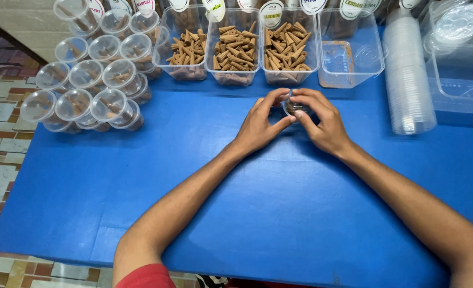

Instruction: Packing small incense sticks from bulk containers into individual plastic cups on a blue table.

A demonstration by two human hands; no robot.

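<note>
My left hand [260, 124] and my right hand [322, 120] meet in the middle of the blue table [194, 176]. Both close around a small clear plastic cup [294, 106] that holds brown pieces. The fingertips of both hands press on its rim, and most of the cup is hidden by them. Just beyond the hands stand three clear tubs of brown incense cones [236, 45].
A pile of lidded small cups [90, 80] with cones lies at the left. A nearly empty tub [348, 50] stands at the back right. A stack of clear lids [407, 74] and clear containers [458, 58] lie at the right. Tiled floor shows on the left.
</note>
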